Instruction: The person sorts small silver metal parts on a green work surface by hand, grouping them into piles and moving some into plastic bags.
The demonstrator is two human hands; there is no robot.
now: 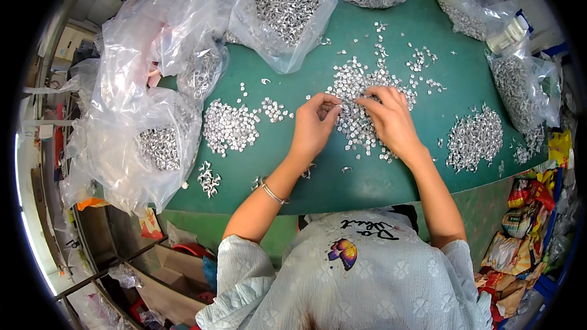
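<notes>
My left hand (317,123) is at the left edge of a central pile of small silvery metal pieces (356,127). Its thumb and fingertips press together; whatever sits between them is too small to make out. Across from it, my right hand (391,117) rests over the pile's right side, fingers curled and the tips pinched near the thumb. Any piece in that pinch is hidden. The pieces look like little shiny clasps or charms. More of them lie loose beyond my hands. A silvery bangle (273,193) circles my left wrist.
On the green tabletop (379,190), similar pieces form a left heap (230,126), a right heap (474,139) and a small cluster (208,179) near the front. Clear plastic bags of metal parts, including a large open bag (286,13), line the far and side edges.
</notes>
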